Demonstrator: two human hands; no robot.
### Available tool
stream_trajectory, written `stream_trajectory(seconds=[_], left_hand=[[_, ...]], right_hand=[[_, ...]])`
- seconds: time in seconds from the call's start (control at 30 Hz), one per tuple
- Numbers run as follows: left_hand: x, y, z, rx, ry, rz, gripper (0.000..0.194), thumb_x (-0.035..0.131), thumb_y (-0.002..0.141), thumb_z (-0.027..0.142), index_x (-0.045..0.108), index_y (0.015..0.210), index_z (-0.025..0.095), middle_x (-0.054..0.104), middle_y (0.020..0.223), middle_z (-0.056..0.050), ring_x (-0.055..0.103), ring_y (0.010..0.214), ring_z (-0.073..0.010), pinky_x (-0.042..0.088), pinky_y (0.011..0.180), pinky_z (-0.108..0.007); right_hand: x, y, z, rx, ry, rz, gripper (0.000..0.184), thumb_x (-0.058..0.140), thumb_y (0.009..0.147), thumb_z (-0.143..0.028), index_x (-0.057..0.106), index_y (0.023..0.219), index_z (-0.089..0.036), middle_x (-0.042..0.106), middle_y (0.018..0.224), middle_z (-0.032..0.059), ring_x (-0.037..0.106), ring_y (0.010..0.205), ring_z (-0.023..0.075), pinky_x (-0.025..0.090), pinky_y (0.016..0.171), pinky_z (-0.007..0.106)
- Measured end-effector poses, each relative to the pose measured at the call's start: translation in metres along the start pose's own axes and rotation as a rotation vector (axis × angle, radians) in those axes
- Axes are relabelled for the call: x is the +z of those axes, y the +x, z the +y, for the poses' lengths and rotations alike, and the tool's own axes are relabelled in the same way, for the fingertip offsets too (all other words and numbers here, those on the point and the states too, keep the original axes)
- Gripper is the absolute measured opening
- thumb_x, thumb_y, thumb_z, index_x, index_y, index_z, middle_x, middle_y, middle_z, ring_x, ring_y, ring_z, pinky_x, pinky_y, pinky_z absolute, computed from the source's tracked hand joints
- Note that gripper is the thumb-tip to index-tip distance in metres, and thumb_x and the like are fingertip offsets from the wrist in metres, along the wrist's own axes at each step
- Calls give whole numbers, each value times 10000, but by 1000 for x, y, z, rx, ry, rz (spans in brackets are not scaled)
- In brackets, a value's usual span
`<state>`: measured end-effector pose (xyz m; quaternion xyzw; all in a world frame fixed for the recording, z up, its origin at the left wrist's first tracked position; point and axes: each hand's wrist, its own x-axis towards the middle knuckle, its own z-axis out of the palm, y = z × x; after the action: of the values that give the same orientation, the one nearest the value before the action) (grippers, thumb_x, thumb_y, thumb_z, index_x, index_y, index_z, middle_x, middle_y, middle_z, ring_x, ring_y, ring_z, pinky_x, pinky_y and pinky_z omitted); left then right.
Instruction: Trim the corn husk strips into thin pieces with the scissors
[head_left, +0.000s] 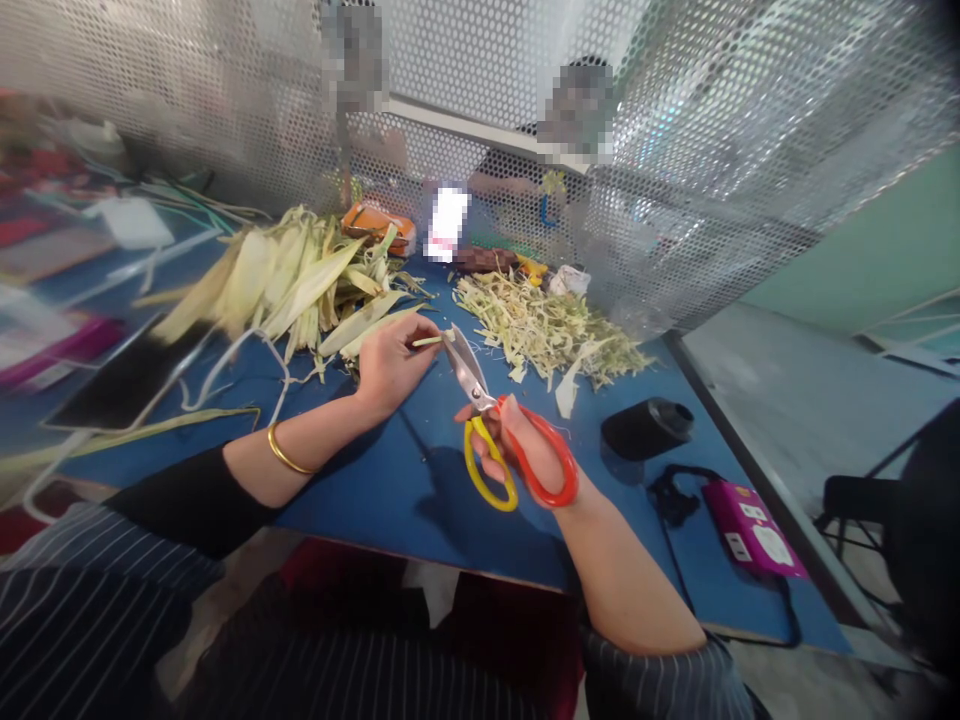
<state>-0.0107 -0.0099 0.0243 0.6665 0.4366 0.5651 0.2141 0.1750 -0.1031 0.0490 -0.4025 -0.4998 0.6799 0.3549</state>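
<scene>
Two hands work: left hand [390,365] fingers pinch a husk strip [427,341]; right hand [525,450] fingers grip scissors [487,420].

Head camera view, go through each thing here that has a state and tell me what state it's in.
scissors: blades shut or nearly so, held in right hand
leaf strip: pinched in left hand fingers, at the blades
whole leaves: piled, uncut
cut pieces: heaped, shredded
black tablet: screen dark

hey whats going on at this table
A person is cutting a thin leaf strip, pinched in the left hand, with scissors in the right hand; the blades meet the strip. On the blue table, whole leaves lie to the left and cut scraps behind the scissors.
</scene>
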Motion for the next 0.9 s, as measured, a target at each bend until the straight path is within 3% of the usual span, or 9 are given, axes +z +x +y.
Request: stream_trajectory(seconds=[0.67,0.8,0.9], left_hand=[[-1,-2,-1,17,48,-41,117,639,773,291,673,839,200,700,837,-42,637,768,-165,483,753,-291],[-2,1,3,-16,22,-34,117,649,767,294,657,815,188,692,810,-39,638,733,-152,487,715,-273],[0,4,4,-108,-76,-16,127,683,731,274,628,801,183,676,781,-23,634,655,-130,488,628,-244]], right_hand=[[7,1,5,1,-29,64,478,406,878,-593,582,912,-150,427,579,-62,295,352,11,177,350,186],[9,1,4,-107,-74,78,488,402,871,-611,577,935,-160,429,601,-54,301,360,17,193,356,199],[6,3,1,-259,-48,112,578,389,824,-693,554,1035,-181,467,698,-22,389,419,51,298,396,234]])
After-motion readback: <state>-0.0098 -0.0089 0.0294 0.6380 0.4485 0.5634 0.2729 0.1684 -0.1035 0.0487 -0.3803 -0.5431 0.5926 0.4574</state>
